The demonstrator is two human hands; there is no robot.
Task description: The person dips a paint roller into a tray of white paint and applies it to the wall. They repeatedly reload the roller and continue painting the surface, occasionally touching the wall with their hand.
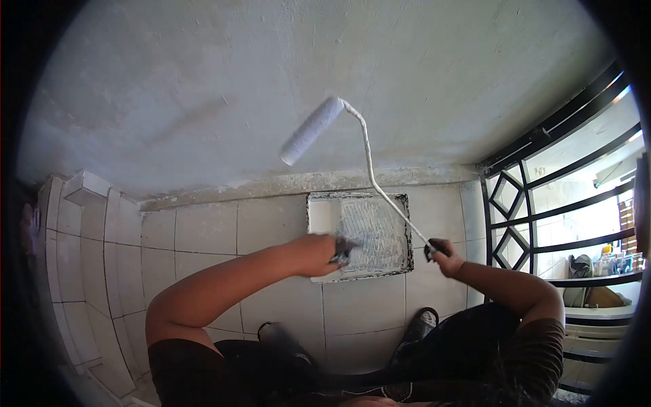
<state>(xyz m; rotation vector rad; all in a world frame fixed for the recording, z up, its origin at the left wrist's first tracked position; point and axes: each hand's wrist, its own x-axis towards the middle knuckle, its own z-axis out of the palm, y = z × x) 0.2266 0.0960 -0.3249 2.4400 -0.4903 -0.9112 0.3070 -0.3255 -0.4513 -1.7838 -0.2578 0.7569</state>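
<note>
My right hand [447, 263] is closed around the dark handle of a paint roller [314, 129]. Its long, bent, white-coated frame rises up and left, and the white roller sleeve is raised in front of the wall. Over the left part of a paint tray [307, 224], my left hand [319, 254] is closed and partly blurred. A dark grey thing [344, 252] shows at its fingers; I cannot tell what it is. The tray lies on the floor, its ribbed ramp smeared with white paint and its rim spotted black.
A painted wall [224, 102] meets the tiled floor [203, 224] just behind the tray. Tiled steps [95, 244] rise at the left. On the right stands a black metal grille [508, 220] with diamond shapes. My shoes [420, 329] are just this side of the tray.
</note>
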